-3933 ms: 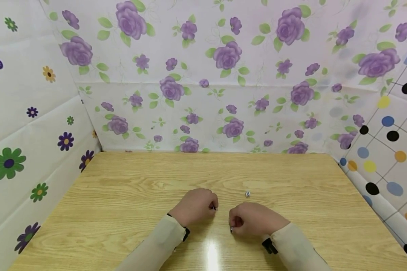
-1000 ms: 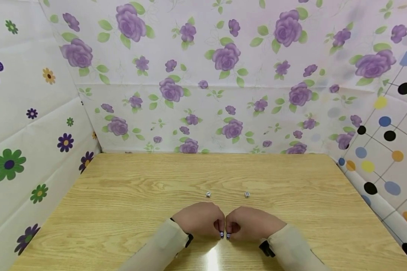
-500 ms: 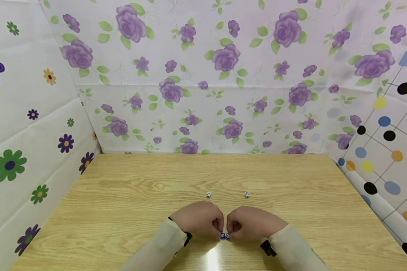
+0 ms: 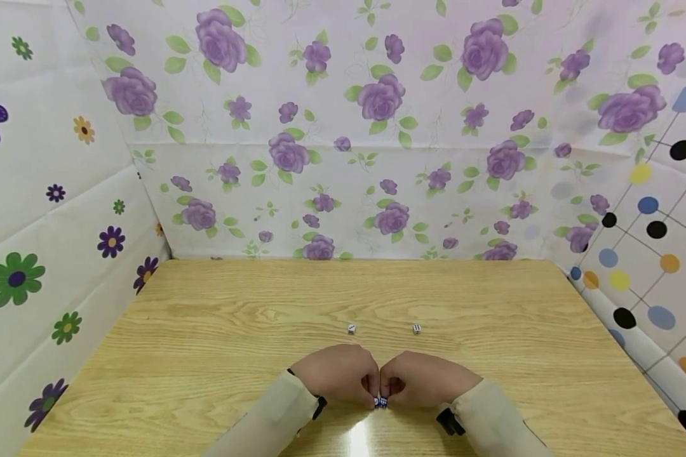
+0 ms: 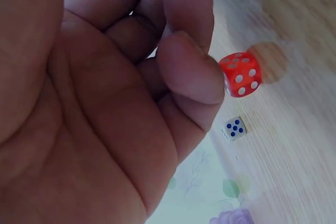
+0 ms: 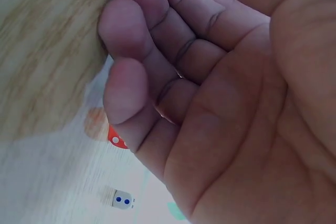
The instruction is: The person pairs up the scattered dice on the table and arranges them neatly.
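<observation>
In the head view, my left hand (image 4: 343, 371) and right hand (image 4: 423, 379) meet knuckle to knuckle low on the table. Bent left fingers pinch a small dark blue die (image 4: 376, 402) with light pips. A matching blue die (image 4: 383, 402) is pinched in the right fingertips, and the two dice sit side by side, seemingly touching. Both wrist views leave these held dice out of sight. Beyond the left fingers (image 5: 191, 72) stands a red die (image 5: 241, 74) with white pips. Past the right fingers (image 6: 126, 90) shows a sliver of red die (image 6: 116, 138); whether it is the same one, I cannot tell.
Two white dice, one left (image 4: 351, 329) and one right (image 4: 416, 329), lie apart on the wooden table (image 4: 234, 304) beyond the hands. Cloth with purple roses (image 4: 343, 146) hangs along the back edge, and patterned cloth walls close both sides.
Earlier the hands were apart and one white die showed; a second white die now lies at the left. Both hands have come together nearer the front, bringing the blue dice side by side.
</observation>
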The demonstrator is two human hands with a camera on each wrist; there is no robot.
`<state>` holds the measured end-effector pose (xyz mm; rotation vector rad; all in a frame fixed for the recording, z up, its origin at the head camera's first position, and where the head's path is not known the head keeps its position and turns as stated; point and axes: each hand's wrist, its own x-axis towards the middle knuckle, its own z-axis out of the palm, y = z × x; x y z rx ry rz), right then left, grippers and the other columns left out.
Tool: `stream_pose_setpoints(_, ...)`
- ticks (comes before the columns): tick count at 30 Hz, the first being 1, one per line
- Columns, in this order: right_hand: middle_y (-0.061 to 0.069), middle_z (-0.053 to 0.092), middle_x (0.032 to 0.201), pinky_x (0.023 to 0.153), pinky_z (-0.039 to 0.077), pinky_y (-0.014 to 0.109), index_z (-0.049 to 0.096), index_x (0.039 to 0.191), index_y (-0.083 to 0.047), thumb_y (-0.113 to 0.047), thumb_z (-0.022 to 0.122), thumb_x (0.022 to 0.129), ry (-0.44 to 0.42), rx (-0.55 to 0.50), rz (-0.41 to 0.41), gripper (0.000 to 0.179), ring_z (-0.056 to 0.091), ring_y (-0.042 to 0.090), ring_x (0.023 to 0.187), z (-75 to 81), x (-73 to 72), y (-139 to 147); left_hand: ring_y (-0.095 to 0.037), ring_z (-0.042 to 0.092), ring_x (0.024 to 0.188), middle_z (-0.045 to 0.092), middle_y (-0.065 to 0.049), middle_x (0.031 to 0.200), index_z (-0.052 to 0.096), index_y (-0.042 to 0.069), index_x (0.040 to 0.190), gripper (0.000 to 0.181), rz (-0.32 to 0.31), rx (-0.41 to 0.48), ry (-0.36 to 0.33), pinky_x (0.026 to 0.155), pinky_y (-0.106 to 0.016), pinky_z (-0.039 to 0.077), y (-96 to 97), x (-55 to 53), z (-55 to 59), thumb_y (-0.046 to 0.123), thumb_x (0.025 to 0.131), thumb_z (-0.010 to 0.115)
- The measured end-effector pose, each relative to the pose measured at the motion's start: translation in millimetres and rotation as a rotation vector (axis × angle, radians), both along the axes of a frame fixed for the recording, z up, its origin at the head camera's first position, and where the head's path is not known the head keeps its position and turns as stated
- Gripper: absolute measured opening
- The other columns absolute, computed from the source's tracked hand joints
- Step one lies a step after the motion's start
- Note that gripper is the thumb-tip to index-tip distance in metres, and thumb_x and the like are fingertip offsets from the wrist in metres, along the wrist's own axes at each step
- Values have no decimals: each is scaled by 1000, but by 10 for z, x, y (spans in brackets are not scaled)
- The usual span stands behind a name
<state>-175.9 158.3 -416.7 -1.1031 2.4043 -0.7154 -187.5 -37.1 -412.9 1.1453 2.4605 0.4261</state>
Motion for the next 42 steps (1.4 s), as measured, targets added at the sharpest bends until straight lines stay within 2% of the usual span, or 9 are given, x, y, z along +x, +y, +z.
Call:
stream_pose_setpoints(5,-18,59,74,60,47,17,65,82,-20,-15,72,82,-31,15,3,10,52,-4,64,-14,-2,10,5,53,61,56,24,65,66,29,69,14,0,-16,37,57,-14,44,-19,-4,4,24,75,77)
stream_pose_setpoints(8,-18,58,74,60,47,17,64,82,-20,-17,73,83,-38,9,11,10,51,-4,63,-23,-5,7,4,53,60,56,23,63,65,29,68,15,2,-12,29,56,-15,44,-19,7,16,25,74,78)
stream_pose_setpoints(23,-18,60,74,62,48,17,67,82,-19,-15,73,82,-69,6,-4,7,53,-4,65,-20,10,11,5,53,60,58,22,63,69,26,70,12,-20,5,-28,57,-15,44,14,3,11,21,76,78)
stream_pose_setpoints(42,-15,61,74,61,48,17,67,82,-19,-12,73,82,-93,0,7,8,53,-4,64,-34,-2,31,7,53,61,57,25,64,70,28,72,9,-37,6,17,57,-13,44,22,15,1,24,76,78)
